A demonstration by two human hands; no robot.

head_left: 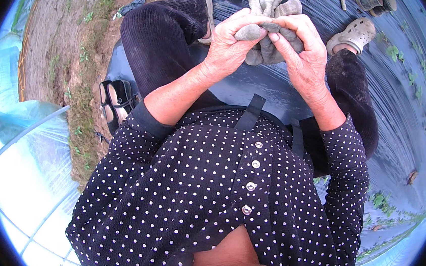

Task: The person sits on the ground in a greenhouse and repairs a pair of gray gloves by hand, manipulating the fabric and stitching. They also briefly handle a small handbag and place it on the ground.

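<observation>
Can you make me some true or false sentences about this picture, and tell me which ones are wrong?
1. The left hand and the right hand hold gray gloves. True.
2. Everything the person wears is red. False: the shirt is black with white dots.
3. Black shoes are on the left side of the picture. True.
4. The person is barefoot. False: the person wears a pale clog with holes in it.
5. The trousers are dark. True.

Hands (306, 56) could pass over the sheeting (277, 92) — bent legs (155, 42) block both sides.
</observation>
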